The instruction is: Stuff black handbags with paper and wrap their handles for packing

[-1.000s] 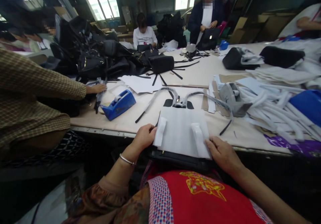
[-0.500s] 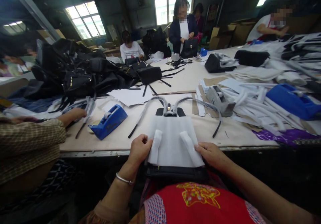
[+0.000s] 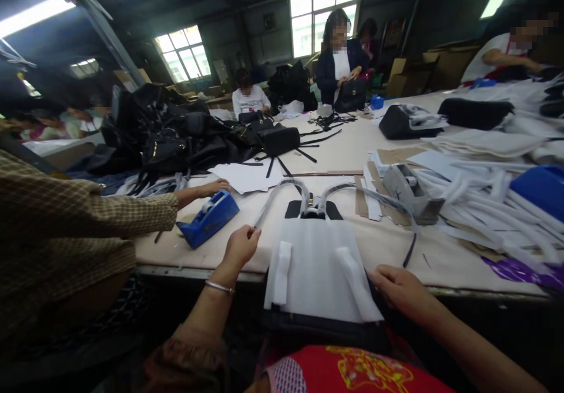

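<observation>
A black bag (image 3: pixel 326 328) lies at the table's front edge, its front covered by a white foam sheet (image 3: pixel 317 264) with two white foam-wrapped strips on it. Two plastic-wrapped straps curve out from the bag's top. My left hand (image 3: pixel 241 245) pinches the dark end of the left strap (image 3: pixel 269 204), to the left of the sheet. At the sheet's right edge my right hand (image 3: pixel 392 281) is closed on the side of the bag. The right strap (image 3: pixel 392 200) rests on the table with its black end free.
A blue tape dispenser (image 3: pixel 209 219) stands at the left, a co-worker's hand (image 3: pixel 214 188) just behind it. White paper (image 3: pixel 249 175), a grey dispenser (image 3: pixel 412 193), foam strips (image 3: pixel 497 190) and a black bag pile (image 3: pixel 176 128) surround the work. Several people sit or stand beyond.
My left hand has left the foam sheet and taken the left strap's end. My right hand has shifted down along the side. The co-worker's hand has reached towards the white paper. The view has shifted.
</observation>
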{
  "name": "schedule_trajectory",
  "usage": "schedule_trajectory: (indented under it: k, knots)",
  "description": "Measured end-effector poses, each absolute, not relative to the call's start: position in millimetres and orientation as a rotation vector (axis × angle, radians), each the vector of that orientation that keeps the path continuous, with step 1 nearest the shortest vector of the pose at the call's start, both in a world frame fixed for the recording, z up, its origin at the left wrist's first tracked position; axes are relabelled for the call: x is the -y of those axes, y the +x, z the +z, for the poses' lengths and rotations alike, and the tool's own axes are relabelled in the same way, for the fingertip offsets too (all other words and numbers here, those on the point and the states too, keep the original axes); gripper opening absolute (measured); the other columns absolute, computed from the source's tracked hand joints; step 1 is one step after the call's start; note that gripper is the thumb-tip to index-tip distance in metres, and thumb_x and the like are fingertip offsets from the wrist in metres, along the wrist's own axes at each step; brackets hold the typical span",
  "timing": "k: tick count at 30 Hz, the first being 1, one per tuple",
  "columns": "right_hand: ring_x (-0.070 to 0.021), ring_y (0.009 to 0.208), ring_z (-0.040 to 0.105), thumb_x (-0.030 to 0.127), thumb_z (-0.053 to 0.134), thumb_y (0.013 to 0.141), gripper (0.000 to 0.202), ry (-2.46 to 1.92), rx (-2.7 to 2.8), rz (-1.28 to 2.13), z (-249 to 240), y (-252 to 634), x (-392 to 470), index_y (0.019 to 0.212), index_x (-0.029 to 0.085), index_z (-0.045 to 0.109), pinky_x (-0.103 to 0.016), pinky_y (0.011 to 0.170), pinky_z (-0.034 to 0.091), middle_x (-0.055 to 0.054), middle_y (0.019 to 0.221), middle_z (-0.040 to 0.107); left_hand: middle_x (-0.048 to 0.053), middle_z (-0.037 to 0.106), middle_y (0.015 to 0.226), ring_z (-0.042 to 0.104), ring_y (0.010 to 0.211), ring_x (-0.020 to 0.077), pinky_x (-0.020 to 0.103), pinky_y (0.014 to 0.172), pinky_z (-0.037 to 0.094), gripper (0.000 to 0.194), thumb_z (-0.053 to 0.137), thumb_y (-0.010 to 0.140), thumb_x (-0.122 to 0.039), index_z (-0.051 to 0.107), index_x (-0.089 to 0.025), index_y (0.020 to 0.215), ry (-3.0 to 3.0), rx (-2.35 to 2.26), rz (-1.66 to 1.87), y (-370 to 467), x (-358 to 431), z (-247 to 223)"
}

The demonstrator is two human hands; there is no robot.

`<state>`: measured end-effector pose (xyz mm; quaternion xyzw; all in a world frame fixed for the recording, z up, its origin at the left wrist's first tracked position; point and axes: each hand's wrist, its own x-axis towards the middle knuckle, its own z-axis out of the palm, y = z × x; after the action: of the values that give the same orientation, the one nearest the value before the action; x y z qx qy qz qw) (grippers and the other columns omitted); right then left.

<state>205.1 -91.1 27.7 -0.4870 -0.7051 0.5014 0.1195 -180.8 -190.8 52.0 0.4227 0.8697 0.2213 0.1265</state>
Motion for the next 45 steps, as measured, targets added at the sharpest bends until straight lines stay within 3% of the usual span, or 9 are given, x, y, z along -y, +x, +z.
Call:
schedule_trajectory:
  k: [5, 12, 19, 22, 27, 30, 33, 39, 45]
  knots:
    - [-0.0160, 0.056, 0.048, 0.058, 0.049, 0.087, 0.043, -1.382, 2.094, 1.130, 39, 204, 89, 0.065, 0.022, 0.053, -0.027, 0.056, 0.038, 0.003, 0.055, 0.050, 0.022, 0.067, 0.116, 0.064, 0.107, 0.0310, 0.035, 0.088, 0.047, 0.036, 0.067, 0.081, -0.039, 0.069, -0.013, 0.105, 1.144, -2.733, 0.469, -215, 147, 42]
    - [-0.0174, 0.069, 0.054, 0.053, 0.050, 0.091, 0.037, -1.213, 2.182, 1.089, 55, 200, 99, 0.075, 0.021, 0.061, -0.028, 0.065, 0.043, 0.001, 0.069, 0.058, 0.025, 0.070, 0.097, 0.068, 0.095, 0.0310, 0.033, 0.080, 0.048, 0.019, 0.058, 0.081, -0.013, 0.067, -0.006, 0.097, 1.209, -2.787, 0.461, -221, 113, 73]
    - [-0.0155, 0.061, 0.054, 0.061, 0.058, 0.087, 0.044, -1.113, 1.904, 1.335, 83, 184, 87, 0.077, 0.018, 0.064, -0.027, 0.056, 0.043, -0.001, 0.068, 0.060, 0.010, 0.066, 0.090, 0.064, 0.089, 0.0252, 0.033, 0.084, 0.046, 0.014, 0.048, 0.094, -0.025, 0.058, -0.017, 0.098, 1.830, -2.828, 1.004, -165, 147, 201]
    - [-0.0217, 0.077, 0.066, 0.068, 0.059, 0.083, 0.055, -0.884, 1.661, 1.664, 110, 165, 89, 0.099, 0.016, 0.068, -0.030, 0.062, 0.050, -0.011, 0.092, 0.071, 0.005, 0.060, 0.079, 0.060, 0.076, 0.0213, 0.031, 0.075, 0.046, 0.008, 0.051, 0.092, -0.024, 0.056, -0.019, 0.089, 2.154, -2.568, 1.234, -102, 184, 230]
    - [-0.0363, 0.116, 0.062, 0.091, 0.047, 0.071, 0.090, -0.534, 1.397, 1.982, 156, 155, 103, 0.128, 0.021, 0.061, -0.049, 0.087, 0.054, -0.019, 0.132, 0.062, 0.008, 0.062, 0.084, 0.057, 0.068, 0.0197, 0.031, 0.060, 0.046, 0.019, 0.048, 0.085, -0.008, 0.055, -0.021, 0.097, 2.319, -1.918, 0.874, -12, 237, 197]
    - [-0.0304, 0.092, 0.069, 0.075, 0.064, 0.074, 0.071, -0.653, 1.304, 1.930, 169, 167, 112, 0.123, 0.024, 0.062, -0.043, 0.073, 0.057, -0.014, 0.110, 0.070, 0.007, 0.065, 0.085, 0.059, 0.064, 0.0186, 0.029, 0.054, 0.043, 0.014, 0.056, 0.084, -0.013, 0.057, -0.020, 0.095, 2.428, -1.467, 0.509, 3, 248, 176]
    - [-0.0160, 0.054, 0.058, 0.051, 0.072, 0.080, 0.039, -0.777, 1.252, 1.895, 171, 182, 122, 0.108, 0.025, 0.064, -0.028, 0.050, 0.048, -0.001, 0.070, 0.062, 0.005, 0.071, 0.090, 0.067, 0.077, 0.0189, 0.026, 0.066, 0.049, 0.020, 0.070, 0.086, -0.034, 0.066, -0.022, 0.100, 2.350, -1.095, 0.443, -15, 233, 175]
    - [-0.0147, 0.049, 0.053, 0.052, 0.074, 0.080, 0.039, -0.861, 1.528, 1.822, 179, 205, 133, 0.102, 0.020, 0.067, -0.028, 0.045, 0.046, -0.001, 0.063, 0.060, 0.007, 0.071, 0.087, 0.064, 0.082, 0.0212, 0.030, 0.075, 0.048, 0.017, 0.068, 0.082, -0.032, 0.073, -0.017, 0.088, 1.799, -1.895, 0.775, -94, 133, 156]
    - [-0.0156, 0.054, 0.057, 0.060, 0.069, 0.080, 0.044, -0.909, 2.320, 1.381, 202, 219, 92, 0.088, 0.017, 0.074, -0.029, 0.048, 0.049, -0.011, 0.090, 0.072, 0.001, 0.070, 0.076, 0.061, 0.068, 0.0151, 0.024, 0.064, 0.048, 0.025, 0.068, 0.070, -0.018, 0.076, -0.017, 0.093, 1.587, -1.733, 0.653, -140, 66, 106]
